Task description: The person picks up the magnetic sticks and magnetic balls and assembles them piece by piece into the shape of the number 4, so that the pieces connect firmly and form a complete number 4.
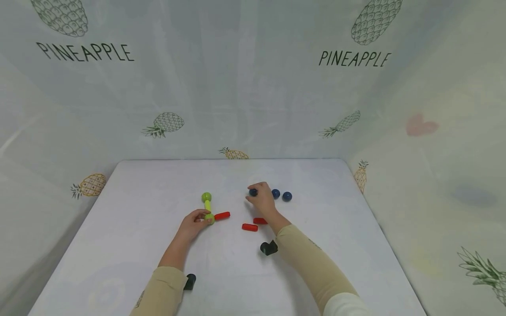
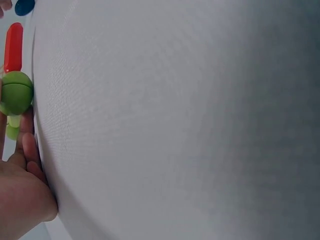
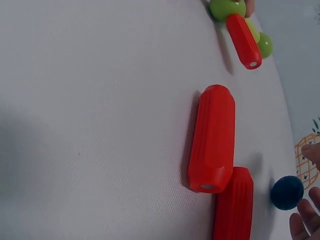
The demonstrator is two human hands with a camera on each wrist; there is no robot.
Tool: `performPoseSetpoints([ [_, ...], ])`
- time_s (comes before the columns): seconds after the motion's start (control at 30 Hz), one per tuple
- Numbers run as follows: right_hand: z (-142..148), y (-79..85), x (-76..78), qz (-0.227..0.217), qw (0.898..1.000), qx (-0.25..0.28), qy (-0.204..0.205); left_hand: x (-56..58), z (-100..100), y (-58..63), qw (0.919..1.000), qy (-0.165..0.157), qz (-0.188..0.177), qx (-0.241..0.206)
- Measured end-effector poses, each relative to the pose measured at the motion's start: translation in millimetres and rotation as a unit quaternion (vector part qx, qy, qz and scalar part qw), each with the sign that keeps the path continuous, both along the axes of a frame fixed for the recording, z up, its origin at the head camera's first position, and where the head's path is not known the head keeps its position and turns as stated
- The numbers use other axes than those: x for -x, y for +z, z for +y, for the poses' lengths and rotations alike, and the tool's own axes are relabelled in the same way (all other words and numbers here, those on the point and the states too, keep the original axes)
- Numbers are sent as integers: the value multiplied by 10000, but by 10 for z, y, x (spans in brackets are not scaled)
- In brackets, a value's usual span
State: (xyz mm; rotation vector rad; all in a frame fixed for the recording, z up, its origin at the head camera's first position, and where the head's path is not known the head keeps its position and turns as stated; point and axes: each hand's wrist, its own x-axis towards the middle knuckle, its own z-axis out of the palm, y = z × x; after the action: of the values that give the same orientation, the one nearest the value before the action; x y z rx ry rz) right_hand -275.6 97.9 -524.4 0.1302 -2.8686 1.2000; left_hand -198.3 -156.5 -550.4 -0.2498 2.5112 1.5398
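My left hand point(image 1: 194, 222) pinches a green ball point(image 2: 17, 94) between thumb and fingers. From that ball a red stick point(image 1: 222, 215) sticks out to the right. A yellow-green stick point(image 1: 207, 205) runs from it to a second green ball point(image 1: 206, 197) farther back. My right hand point(image 1: 262, 199) reaches over a dark blue ball point(image 1: 253, 192), its thumb and index finger spread on either side. In the right wrist view the fingertips are close beside this blue ball point(image 3: 287, 193), and one finger stands apart from it.
Two more blue balls, one nearer point(image 1: 275, 193) and one farther right point(image 1: 287, 196), lie beyond my right hand. Two loose red sticks, one in front point(image 1: 250, 227) and one behind point(image 1: 260, 220), lie on the white table point(image 1: 221, 263) near my right forearm. Behind hangs a pineapple-printed cloth point(image 1: 245, 87).
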Motion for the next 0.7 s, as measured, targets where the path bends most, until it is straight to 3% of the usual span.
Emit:
performPoseSetpoints([
  [0.7,15,-89,108,-311,9993,-161,-112,0,-7,-12,9999,59,-9,-134],
])
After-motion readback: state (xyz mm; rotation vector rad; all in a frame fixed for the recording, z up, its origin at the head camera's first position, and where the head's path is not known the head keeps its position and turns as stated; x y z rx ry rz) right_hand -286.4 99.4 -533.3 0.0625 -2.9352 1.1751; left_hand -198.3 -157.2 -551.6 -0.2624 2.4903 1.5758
